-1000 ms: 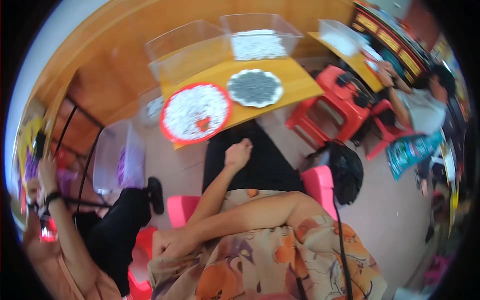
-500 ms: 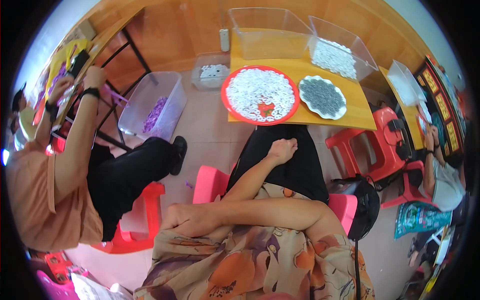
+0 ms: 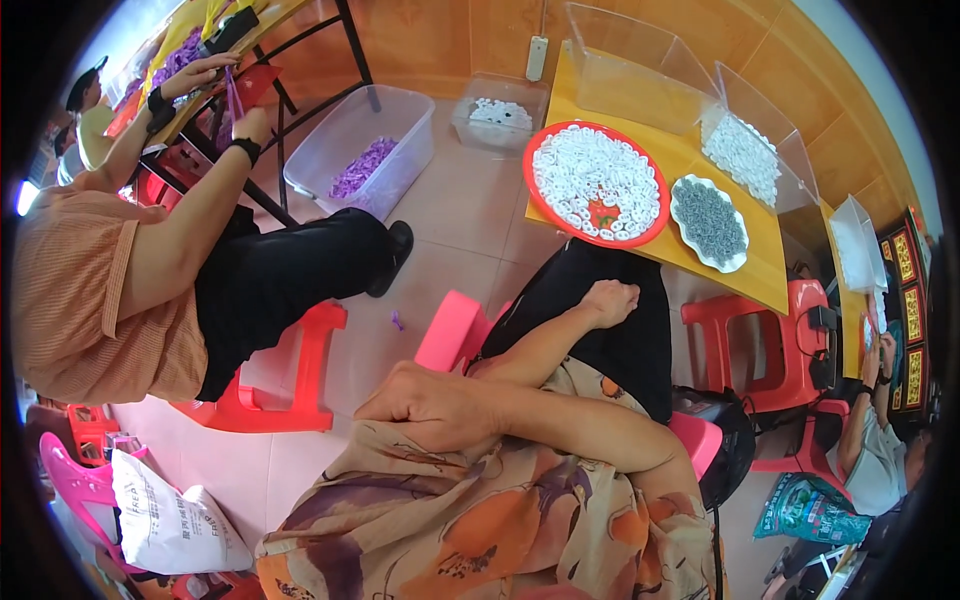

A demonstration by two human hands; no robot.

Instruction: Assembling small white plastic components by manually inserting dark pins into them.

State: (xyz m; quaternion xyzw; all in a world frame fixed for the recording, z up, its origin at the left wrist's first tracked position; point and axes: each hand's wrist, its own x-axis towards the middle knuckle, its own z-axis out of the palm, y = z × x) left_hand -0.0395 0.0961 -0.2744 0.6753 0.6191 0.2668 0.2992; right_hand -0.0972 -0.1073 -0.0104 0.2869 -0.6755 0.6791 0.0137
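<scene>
My arms are crossed over my lap. My left hand (image 3: 610, 301) rests on my black trousers (image 3: 640, 345), its fingers curled into a loose fist with nothing showing in it. Across my left arm reaches my right forearm. My right hand (image 3: 430, 407) is closed against the patterned blouse (image 3: 480, 475) near my left sleeve; its fingertips are hidden, so what they grip cannot be made out. Beyond my knees, a red round tray (image 3: 660, 212) of small white rings stands at the table edge, next to a white scalloped dish (image 3: 735, 262) of small grey pieces. Neither hand touches them.
Clear plastic bins (image 3: 640, 85) stand on the wooden table (image 3: 765, 283). At left, a person (image 3: 75, 290) works with purple strips beside a bin (image 3: 410, 125) of purple pieces. Red stools (image 3: 290, 415), a white sack (image 3: 170, 520) and a black bag (image 3: 728, 450) surround me.
My view has turned left, so the table and trays sit farther right. Both my hands stay in nearly the same pose. The person at left has shifted their hands, a purple strip now between them.
</scene>
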